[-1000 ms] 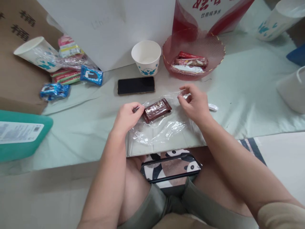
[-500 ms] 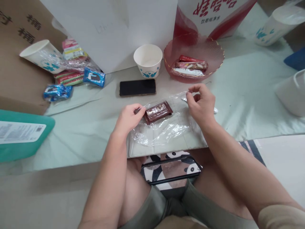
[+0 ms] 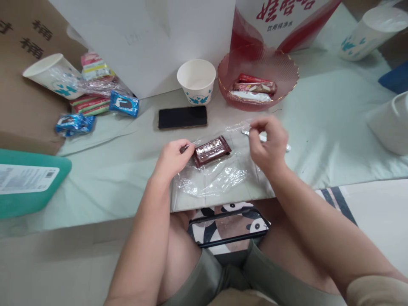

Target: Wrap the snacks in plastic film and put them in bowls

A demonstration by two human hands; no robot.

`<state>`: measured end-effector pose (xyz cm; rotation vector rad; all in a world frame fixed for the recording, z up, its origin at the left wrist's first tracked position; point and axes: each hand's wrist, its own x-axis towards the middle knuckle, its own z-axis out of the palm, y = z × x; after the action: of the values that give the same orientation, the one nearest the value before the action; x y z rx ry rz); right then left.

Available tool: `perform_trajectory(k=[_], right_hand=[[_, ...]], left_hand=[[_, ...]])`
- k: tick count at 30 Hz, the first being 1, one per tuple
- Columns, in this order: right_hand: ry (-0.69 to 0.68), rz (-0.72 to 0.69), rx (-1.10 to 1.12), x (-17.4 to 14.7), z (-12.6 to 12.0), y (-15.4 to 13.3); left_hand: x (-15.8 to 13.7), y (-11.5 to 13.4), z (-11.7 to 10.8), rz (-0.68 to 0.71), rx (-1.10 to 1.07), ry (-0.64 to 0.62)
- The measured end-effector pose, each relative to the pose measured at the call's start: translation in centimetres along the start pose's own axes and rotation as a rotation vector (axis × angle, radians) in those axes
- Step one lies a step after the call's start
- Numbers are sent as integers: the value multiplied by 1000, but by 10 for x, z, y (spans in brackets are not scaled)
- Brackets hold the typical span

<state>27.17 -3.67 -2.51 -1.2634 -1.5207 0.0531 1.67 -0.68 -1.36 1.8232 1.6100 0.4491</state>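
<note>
A brown wrapped snack [image 3: 212, 151] lies on a sheet of clear plastic film [image 3: 219, 180] near the table's front edge. My left hand [image 3: 174, 159] is closed in a pinch on the film's left side, its thumb touching the snack's left end. To the right, my right hand [image 3: 269, 144] is slightly blurred, with thumb and forefinger together at the film's upper right edge. Beneath that hand lies a narrow silvery strip [image 3: 245, 132], mostly covered, so its kind cannot be made out.
Behind the film are a black phone [image 3: 182, 117], a paper cup [image 3: 196, 83] and a pink glass bowl [image 3: 258, 100] holding snacks. Blue packets [image 3: 124, 104] and a tipped paper cup [image 3: 52, 76] are at left, near a green container [image 3: 35, 199]. A white container [image 3: 390, 125] stands right.
My right hand has turned slightly, with its fingers dipping a little, and more of the silvery strip shows. My left hand and the snack stay in place.
</note>
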Motion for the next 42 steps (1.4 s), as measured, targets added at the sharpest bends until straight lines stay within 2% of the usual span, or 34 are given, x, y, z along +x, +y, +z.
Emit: perform_trajectory(k=[3, 6, 8, 13, 15, 17, 20, 24, 26, 30, 32, 37, 42], right_hand=[[-147, -144, 34, -10, 4, -18], [-262, -227, -8, -17, 7, -27], [-278, -247, -82, -17, 7, -28], [-209, -290, -236, -16, 2, -28], [-280, -312, -234, -18, 2, -30], [-412, -280, -214, -21, 5, -32], [-600, -154, -183, -25, 10, -31], [-737, -44, -146, -26, 15, -22], [-755, -16, -132, -25, 16, -19], [-747, 22, -108, -25, 19, -20], [-723, 31, -85, -25, 22, -20], [-660, 19, 22, -20, 25, -17], [-686, 63, 10, -17, 24, -17]], left_hand=[[1, 1, 0, 3, 3, -9], [1, 3, 1, -4, 9, -20], [0, 3, 1, -10, 23, -18], [1, 4, 1, -10, 38, -21], [1, 5, 1, -9, 35, -25], [1, 5, 2, -6, 31, -23], [1, 6, 2, 4, 38, -12], [1, 6, 2, 12, -9, -1], [-1, 9, 4, -8, -158, -19], [-7, 21, 15, -144, -583, -84], [-9, 28, 20, -193, -712, -102], [-10, 38, 20, -238, -857, -182], [-10, 35, 10, -236, -878, -113]])
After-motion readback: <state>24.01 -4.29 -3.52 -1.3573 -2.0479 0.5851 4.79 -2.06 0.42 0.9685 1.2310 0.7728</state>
